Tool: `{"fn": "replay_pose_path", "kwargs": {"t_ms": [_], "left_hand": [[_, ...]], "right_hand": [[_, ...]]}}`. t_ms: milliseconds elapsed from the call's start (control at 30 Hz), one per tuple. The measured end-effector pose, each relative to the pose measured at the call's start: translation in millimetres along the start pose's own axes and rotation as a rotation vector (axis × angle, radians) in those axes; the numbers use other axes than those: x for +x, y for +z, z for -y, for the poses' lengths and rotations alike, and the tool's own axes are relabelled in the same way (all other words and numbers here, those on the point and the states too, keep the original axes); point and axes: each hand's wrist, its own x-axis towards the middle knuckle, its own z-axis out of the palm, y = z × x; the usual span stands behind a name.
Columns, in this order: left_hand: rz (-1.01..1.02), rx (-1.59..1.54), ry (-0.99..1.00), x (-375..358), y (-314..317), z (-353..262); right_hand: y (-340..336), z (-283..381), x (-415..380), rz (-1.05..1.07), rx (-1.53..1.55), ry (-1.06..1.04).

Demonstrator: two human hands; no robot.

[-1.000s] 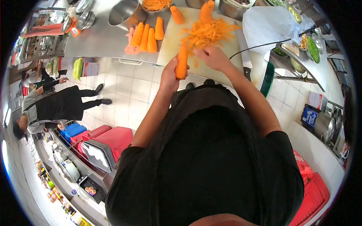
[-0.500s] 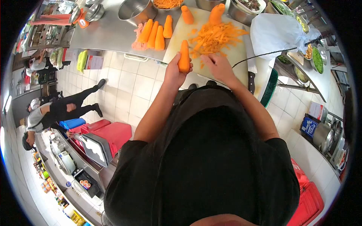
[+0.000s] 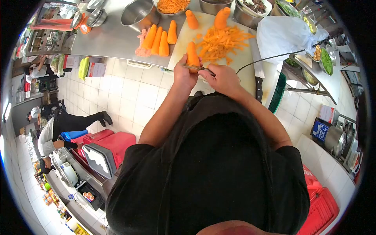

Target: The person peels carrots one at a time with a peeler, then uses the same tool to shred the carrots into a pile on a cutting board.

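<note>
My left hand [image 3: 186,75] is closed around a carrot [image 3: 192,53], held above the near edge of the cutting board [image 3: 182,41] with its narrow end pointing away from me. In my right hand [image 3: 223,79] is a peeler [image 3: 201,69], lying across the carrot's thick near end. Just beyond both hands, orange peelings [image 3: 223,45] lie heaped on the board. Two carrots, one at the far left [image 3: 192,19] and one at the far right [image 3: 222,18], rest behind the heap. Several more carrots [image 3: 156,42] lie on the steel table to the left, partly on a pinkish cloth.
A knife [image 3: 258,74] lies along the board's right side, beside a white plastic bag [image 3: 276,37]. A steel pot [image 3: 140,15] and a bowl of shredded carrot [image 3: 173,5] stand at the back. Another person [image 3: 64,127] is left, near red bins [image 3: 113,145].
My right hand has shifted slightly toward me and left, bringing the peeler onto the carrot's thick end. My left hand still grips the carrot. The person at left has changed stance.
</note>
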Motion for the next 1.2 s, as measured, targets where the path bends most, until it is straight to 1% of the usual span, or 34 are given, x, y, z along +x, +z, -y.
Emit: {"fn": "replay_pose_path", "kwargs": {"t_ms": [33, 133, 167, 267, 367, 467, 500, 567, 667, 700, 800, 900, 1000, 1100, 1200], "left_hand": [[-0.020, -0.024, 0.004, -2.2, 0.8, -0.4], [0.041, 0.101, -0.039, -9.2, 1.0, -5.3], [0.057, 0.126, -0.027, -13.6, 3.5, -5.4], [-0.007, 0.204, 0.019, -22.2, 11.3, -3.8], [0.005, 0.151, 0.030, -22.8, 10.3, -1.8], [0.102, 0.247, -0.048, -30.6, -4.2, -3.9], [0.126, 0.265, -0.053, -33.6, -7.7, -3.1], [0.173, 0.302, -0.061, -38.5, -11.3, -1.9], [0.172, 0.224, -0.046, -38.2, -9.1, -4.8], [0.130, 0.209, -0.040, -35.7, -12.5, -5.3], [0.036, 0.138, -0.037, -17.3, -21.3, -8.2], [-0.002, 0.038, -0.060, -6.4, -22.3, -14.0], [-0.043, 0.019, 0.000, -5.2, -15.8, -10.3], [0.026, -0.024, -0.024, -0.8, -11.9, -8.5], [0.001, -0.072, -0.024, 1.1, -7.3, -3.4]], "right_hand": [[3.5, -5.6, 1.8, 0.001, 0.018, 0.037], [0.5, -37.4, 17.5, -0.008, 0.089, 0.191], [-0.6, -47.5, 22.9, -0.017, 0.116, 0.251], [1.8, -30.7, 12.3, 0.021, 0.201, 0.063], [2.9, -19.3, 13.0, 0.051, 0.121, 0.027], [8.9, -54.8, 40.2, 0.035, 0.152, 0.107], [9.8, -69.1, 49.6, 0.061, 0.098, 0.211], [13.9, -94.8, 59.4, 0.053, 0.096, 0.277], [10.2, -91.1, 60.5, 0.041, 0.188, 0.335], [7.7, -82.9, 54.7, 0.044, 0.232, 0.356], [3.8, -53.5, 30.2, 0.086, 0.163, 0.304], [10.6, -23.8, 5.5, 0.033, 0.211, 0.142], [10.5, -8.5, -0.2, 0.014, 0.072, 0.027], [8.6, -2.6, 1.6, 0.035, 0.037, -0.001], [6.8, 0.9, 2.0, 0.041, 0.003, -0.013]]}}
